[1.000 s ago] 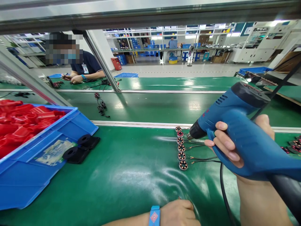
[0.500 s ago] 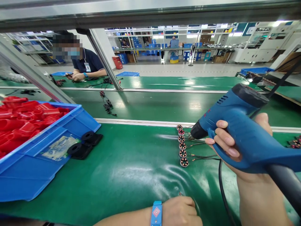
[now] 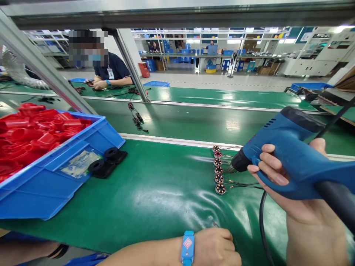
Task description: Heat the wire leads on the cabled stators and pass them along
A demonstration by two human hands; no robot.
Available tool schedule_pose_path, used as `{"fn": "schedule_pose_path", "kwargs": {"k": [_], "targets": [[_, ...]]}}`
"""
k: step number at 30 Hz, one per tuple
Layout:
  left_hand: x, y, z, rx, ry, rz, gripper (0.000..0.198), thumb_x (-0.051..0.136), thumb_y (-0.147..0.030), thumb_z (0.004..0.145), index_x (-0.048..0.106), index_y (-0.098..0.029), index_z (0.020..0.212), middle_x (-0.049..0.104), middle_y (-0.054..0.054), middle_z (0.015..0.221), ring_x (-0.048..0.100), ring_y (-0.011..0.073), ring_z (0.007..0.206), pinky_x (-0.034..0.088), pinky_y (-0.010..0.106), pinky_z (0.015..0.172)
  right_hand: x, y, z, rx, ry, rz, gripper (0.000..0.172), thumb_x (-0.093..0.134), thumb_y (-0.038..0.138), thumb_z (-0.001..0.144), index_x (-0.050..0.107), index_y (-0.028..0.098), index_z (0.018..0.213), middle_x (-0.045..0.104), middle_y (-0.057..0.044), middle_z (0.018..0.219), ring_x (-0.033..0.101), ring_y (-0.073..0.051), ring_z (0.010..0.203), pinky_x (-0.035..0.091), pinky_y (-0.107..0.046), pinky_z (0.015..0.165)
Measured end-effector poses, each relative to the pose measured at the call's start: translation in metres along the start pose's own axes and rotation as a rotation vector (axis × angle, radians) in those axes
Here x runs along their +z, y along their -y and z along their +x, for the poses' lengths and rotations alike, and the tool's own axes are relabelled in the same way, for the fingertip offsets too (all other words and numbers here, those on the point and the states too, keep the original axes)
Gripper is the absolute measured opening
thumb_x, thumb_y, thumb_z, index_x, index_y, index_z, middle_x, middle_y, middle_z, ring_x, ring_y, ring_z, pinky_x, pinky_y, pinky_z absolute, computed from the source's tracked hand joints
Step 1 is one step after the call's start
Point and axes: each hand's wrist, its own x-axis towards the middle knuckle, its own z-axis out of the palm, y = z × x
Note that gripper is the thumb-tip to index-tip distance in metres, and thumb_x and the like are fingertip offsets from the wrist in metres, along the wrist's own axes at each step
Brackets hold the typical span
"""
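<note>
Heat gun (image 3: 288, 147) has slid down the row toward the near edge, its nozzle now level with the fourth coil. Right hand (image 3: 280, 181) is clamped round its blue plastic body. Six small round copper-wound coils (image 3: 219, 170) are lined up mid-surface, thin leads running right. Left hand (image 3: 216, 247) is curled at the near edge; can't tell if it holds anything. Glossy green mat (image 3: 155, 192). Blue bin (image 3: 63, 184) of red mouldings (image 3: 36, 129) at the left edge. Factory hall behind.

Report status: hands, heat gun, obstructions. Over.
Right hand shut on heat gun, nozzle at the coil row. Left hand fisted on the belt. Cord loops beside the row.
</note>
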Motion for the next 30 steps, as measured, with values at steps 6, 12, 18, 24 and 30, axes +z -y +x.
{"fn": "schedule_pose_path", "kwargs": {"k": [6,12,18,24,30], "targets": [[-0.002,0.000,0.002,-0.009,0.135,0.034,0.037,0.055,-0.023,0.099,0.046,-0.018,0.064,0.048,-0.005,0.060,0.045,0.0094,0.058,0.043,0.023,0.070,-0.012,0.002,0.006,-0.009,-0.006,-0.056,0.055,0.054,0.075,0.079,0.063,0.022,0.092,0.056,-0.003,0.073,0.044,-0.014,0.050,0.058,-0.041,0.077],[-0.005,0.000,0.003,-0.001,0.056,0.057,0.041,0.057,-0.021,0.098,0.045,-0.017,0.060,0.045,-0.004,0.058,0.045,0.0093,0.057,0.043,0.023,0.067,0.003,0.005,0.002,0.009,0.037,0.002,0.055,0.074,0.070,0.066,0.062,0.020,0.086,0.047,0.005,0.060,0.025,-0.006,0.037,0.061,-0.034,0.069],[-0.003,0.000,0.003,-0.004,-0.004,0.046,0.037,0.056,-0.019,0.098,0.049,-0.017,0.062,0.046,-0.004,0.059,0.044,0.0100,0.057,0.044,0.024,0.065,0.012,0.000,-0.003,0.109,0.193,0.158,0.049,0.074,0.062,0.075,0.063,0.017,0.089,0.051,0.006,0.059,0.018,-0.003,0.033,0.061,-0.030,0.074],[0.001,0.002,0.000,-0.037,0.032,0.009,0.037,0.061,-0.023,0.098,0.050,-0.016,0.063,0.051,-0.004,0.061,0.048,0.0090,0.060,0.045,0.024,0.070,0.009,-0.002,-0.007,0.124,0.257,0.162,0.049,0.065,0.065,0.081,0.066,0.017,0.092,0.057,0.005,0.061,0.017,-0.003,0.030,0.060,-0.030,0.081],[0.006,0.005,-0.001,-0.031,0.147,-0.024,0.035,0.072,-0.027,0.090,0.050,-0.016,0.065,0.051,-0.004,0.062,0.051,0.0086,0.064,0.046,0.023,0.075,-0.003,0.002,0.005,0.075,0.415,-0.123,0.052,0.055,0.066,0.084,0.069,0.018,0.099,0.061,-0.001,0.065,0.043,-0.009,0.035,0.056,-0.033,0.083]]}}
